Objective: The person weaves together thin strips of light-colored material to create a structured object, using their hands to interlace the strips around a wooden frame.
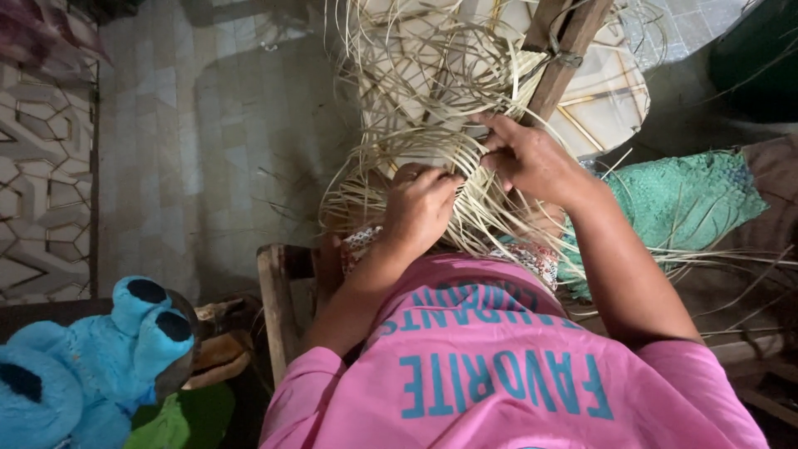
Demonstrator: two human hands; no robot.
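Weaving in hand. Left hand point(421, 208) and right hand point(532, 158) both grip pale cane strips point(391, 162) between them, over the lap. Next tuck likely needs steady tension.

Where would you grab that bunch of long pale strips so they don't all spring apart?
Probably at the packed middle of the pale strips, from above, between the left hand and right hand. There the strips lie flat and close together; farther out they curl off in loose loops toward the floor.
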